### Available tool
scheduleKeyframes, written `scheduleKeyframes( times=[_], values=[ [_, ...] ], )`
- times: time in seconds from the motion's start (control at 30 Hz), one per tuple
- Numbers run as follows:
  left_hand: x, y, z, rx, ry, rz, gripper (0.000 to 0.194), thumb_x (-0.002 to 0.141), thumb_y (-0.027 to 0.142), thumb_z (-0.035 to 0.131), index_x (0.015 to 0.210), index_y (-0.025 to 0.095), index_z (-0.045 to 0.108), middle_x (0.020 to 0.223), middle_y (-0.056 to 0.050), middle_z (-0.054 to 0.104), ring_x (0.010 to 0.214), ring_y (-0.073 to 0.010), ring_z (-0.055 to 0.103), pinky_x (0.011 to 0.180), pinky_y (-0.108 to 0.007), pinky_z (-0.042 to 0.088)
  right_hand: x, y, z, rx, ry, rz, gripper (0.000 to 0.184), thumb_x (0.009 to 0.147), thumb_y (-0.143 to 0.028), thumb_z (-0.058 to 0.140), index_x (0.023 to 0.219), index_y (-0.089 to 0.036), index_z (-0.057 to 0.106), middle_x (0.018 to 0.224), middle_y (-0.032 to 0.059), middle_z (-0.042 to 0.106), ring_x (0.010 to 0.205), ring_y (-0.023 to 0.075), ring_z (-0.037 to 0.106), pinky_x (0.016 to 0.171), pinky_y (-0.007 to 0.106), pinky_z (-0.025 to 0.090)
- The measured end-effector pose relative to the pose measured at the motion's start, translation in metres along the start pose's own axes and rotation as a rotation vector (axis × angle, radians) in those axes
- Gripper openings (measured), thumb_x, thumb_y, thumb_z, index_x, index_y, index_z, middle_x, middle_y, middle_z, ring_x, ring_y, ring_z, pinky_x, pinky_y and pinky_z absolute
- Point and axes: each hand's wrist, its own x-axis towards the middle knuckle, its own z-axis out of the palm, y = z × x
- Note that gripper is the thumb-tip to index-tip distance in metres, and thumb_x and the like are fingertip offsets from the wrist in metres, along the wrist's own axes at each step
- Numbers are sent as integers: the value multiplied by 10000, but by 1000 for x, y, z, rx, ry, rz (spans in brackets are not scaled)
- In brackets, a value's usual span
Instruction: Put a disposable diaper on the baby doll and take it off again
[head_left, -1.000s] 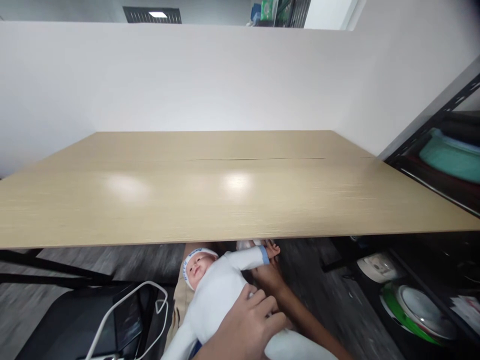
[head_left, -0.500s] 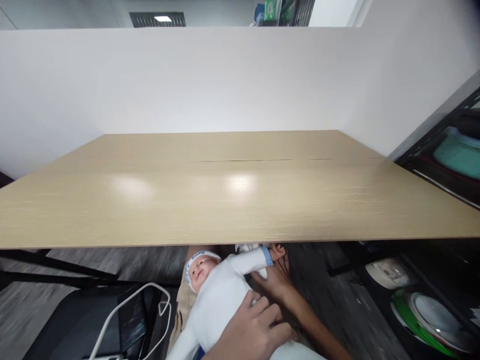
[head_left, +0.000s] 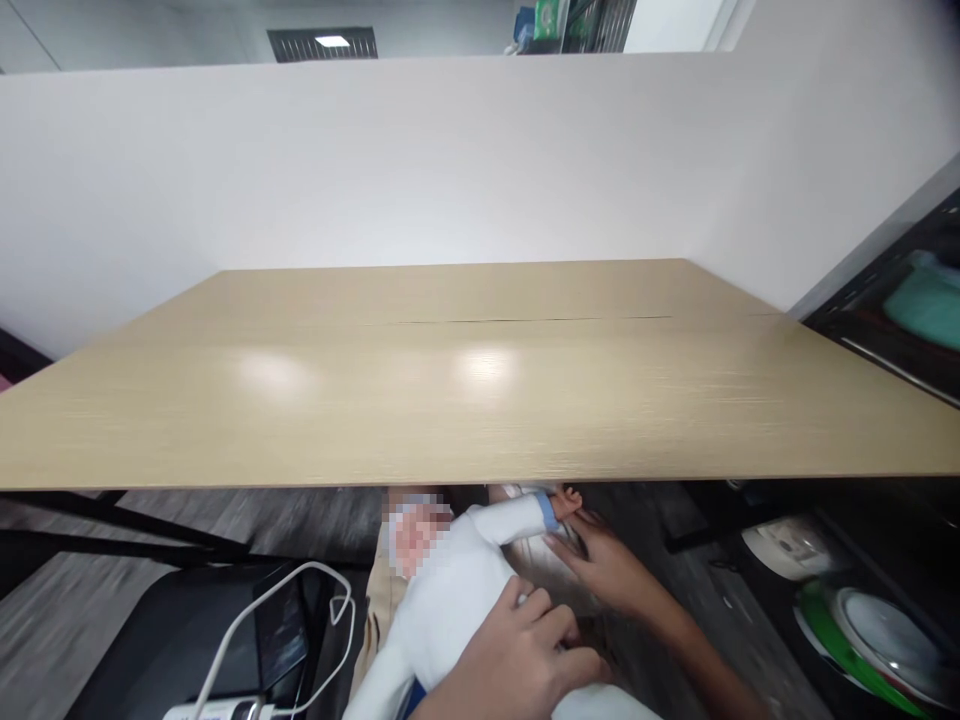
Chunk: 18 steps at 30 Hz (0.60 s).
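Note:
A baby doll (head_left: 457,590) in a white long-sleeved suit with blue cuffs lies across the person's lap below the table edge, its blurred head to the left. My left hand (head_left: 525,640) rests on the doll's belly with curled fingers, a bit of the white clothing showing between them. My right hand (head_left: 600,560) is beside the doll's outstretched hand (head_left: 566,502), thumb and fingers apart. Some white cloth (head_left: 544,550) lies below the doll's sleeve near that hand. The doll's lower body is partly hidden behind my left hand.
A wooden table (head_left: 480,400) spans the view above my hands. On the left, a black stool-like seat (head_left: 172,640) carries a phone (head_left: 281,630), a white cable (head_left: 255,600) and a power strip (head_left: 217,708). Green and white round items (head_left: 862,640) sit low on the right.
My right hand has shifted right and its fingers have spread beside the doll's hand. My left hand stays on the doll's belly. The view has moved slightly.

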Motion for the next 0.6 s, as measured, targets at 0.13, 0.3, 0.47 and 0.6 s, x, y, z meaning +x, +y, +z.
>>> scheduleKeyframes(
  times=[0.13,0.3,0.47,0.6],
  values=[
    [-2,3,-7,-33,-40,16,237,1130,460,608,1306,313,672,1060,25,732,942,-196,602,862,-394,351,-43,-15,-53,-53,78,63,496,1056,-564,571,1404,-236,704,1428,162,739,1339,379,697,1169,594,545],
    [-5,5,-15,-56,-104,3,329,1074,522,689,1302,287,661,1036,33,766,974,-204,623,862,-390,360,-23,-63,-70,-141,-64,-200,482,1048,-343,617,1527,-283,619,1526,118,679,1415,329,638,1201,543,525],
    [-9,7,-14,-32,-102,-33,371,1037,571,713,1259,278,662,1034,14,753,1002,-221,618,871,-380,368,39,-105,-21,-469,-295,-395,398,1001,-171,634,1390,-102,682,1400,202,725,1277,355,688,1093,515,557],
    [-12,12,-27,6,-49,-42,467,992,606,749,1283,249,667,1007,-19,731,950,-235,610,890,-389,423,59,-135,2,-582,-377,-462,225,998,-221,681,1164,-76,727,1175,200,769,1136,353,707,1041,487,549]
  ],
)
